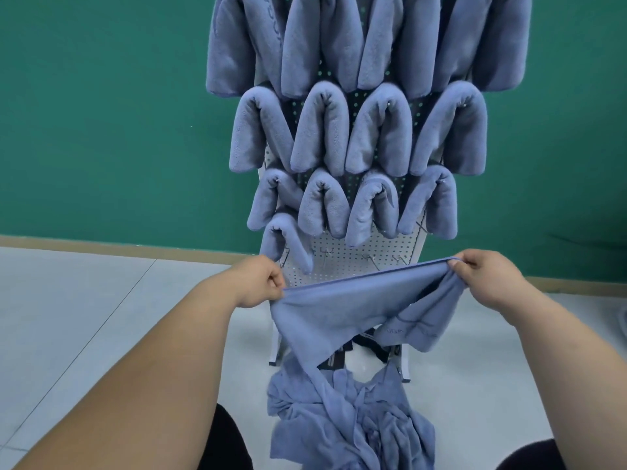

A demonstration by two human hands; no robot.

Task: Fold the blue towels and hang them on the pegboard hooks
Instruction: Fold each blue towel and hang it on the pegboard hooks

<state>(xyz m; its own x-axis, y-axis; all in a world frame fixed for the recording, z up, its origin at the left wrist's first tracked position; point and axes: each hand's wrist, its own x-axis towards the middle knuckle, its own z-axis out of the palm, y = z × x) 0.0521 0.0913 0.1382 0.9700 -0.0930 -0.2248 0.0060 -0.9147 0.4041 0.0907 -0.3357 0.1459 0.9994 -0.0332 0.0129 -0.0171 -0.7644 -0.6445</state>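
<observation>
From my head camera, my left hand [261, 283], at about 7 o'clock, pinches one end of a blue towel [339, 310], fingers curled tight on its hem. My right hand [488, 276], at about 4 o'clock, grips the other end, with cloth bunched under the fingers. The top edge is stretched taut between them, and the rest sags toward 6 o'clock. A flap below my right hand carries a line of stitched lettering, too small to read.

At 6 o'clock a rumpled pile of towels [356, 429] lies on the pale floor [84, 317], touching the hanging end of the one I hold. At 12 o'clock the white pegboard [339, 262] stands against a green wall [101, 113]. It carries folded towels [373, 130] draped over hooks in rows, four across. In the lowest row one towel hangs at the left, with bare hooks [369, 259] beside it.
</observation>
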